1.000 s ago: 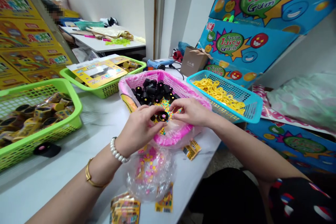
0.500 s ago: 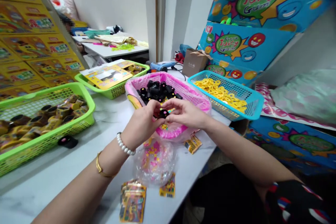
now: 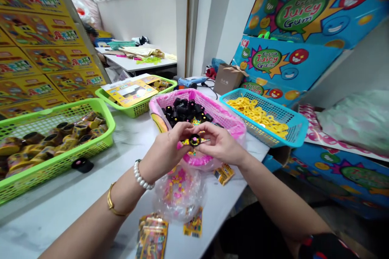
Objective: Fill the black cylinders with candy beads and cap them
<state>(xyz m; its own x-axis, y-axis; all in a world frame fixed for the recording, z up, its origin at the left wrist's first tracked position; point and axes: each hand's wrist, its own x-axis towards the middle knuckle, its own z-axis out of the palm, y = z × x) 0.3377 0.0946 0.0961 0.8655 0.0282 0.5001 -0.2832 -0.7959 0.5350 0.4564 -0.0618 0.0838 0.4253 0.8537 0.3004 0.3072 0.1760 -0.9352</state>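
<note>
Left hand (image 3: pixel 165 147), right hand (image 3: pixel 224 142) gripping black piece (image 3: pixel 195 140); blue box (image 3: pixel 304 12) reads "Extra Juicy Gum".

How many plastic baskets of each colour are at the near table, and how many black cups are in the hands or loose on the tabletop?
Green baskets: 2
Pink basket: 1
Blue basket: 1
Black cup held between the left hand and right hand: 1
Loose black cup beside the nearer green basket: 1
Total: 6
</note>
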